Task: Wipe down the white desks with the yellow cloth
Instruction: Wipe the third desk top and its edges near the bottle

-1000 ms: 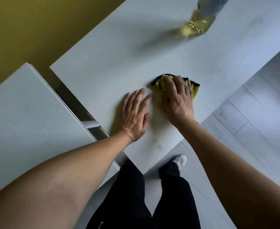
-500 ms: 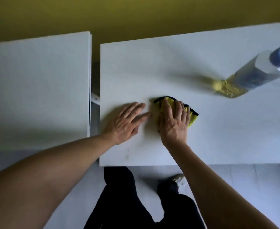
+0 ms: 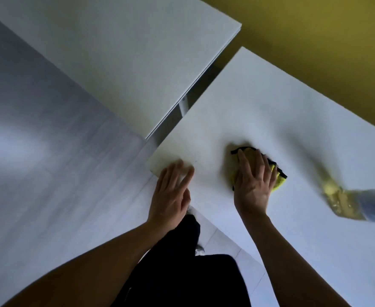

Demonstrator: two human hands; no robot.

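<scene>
Both hands lie flat on the nearer white desk (image 3: 270,111), fingers straight and pointing away from the person. That desk fills the right half of the view, its near corner just beyond the left hand's fingertips. A second white desk (image 3: 120,58) stands to the upper left, parted from the first by a narrow dark gap in which a pale leg or bracket shows. Grey plank flooring (image 3: 38,162) spreads across the left side, and an olive-yellow wall (image 3: 326,41) runs behind the desks at upper right.

Bare forearms reach in from the bottom edge, the left one broad and close to the camera, the right one rising more steeply from the lower right. Between them hang dark trouser legs (image 3: 182,273).

At the right edge a blurred bottle (image 3: 359,206) stands on the nearer desk, yellowish liquid at its base and a bluish label above; motion blur hides finer detail.

On that desk's near corner, the left hand (image 3: 171,193) rests open, palm down, fingers slightly spread and gripping nothing. Further right, the right hand (image 3: 254,180) presses palm down on the yellow cloth (image 3: 278,181), fingers extended over it rather than curled round it. Bunched under the palm, the cloth lies on the nearer desk, its black-trimmed edge showing beyond the fingertips and to the hand's right.
</scene>
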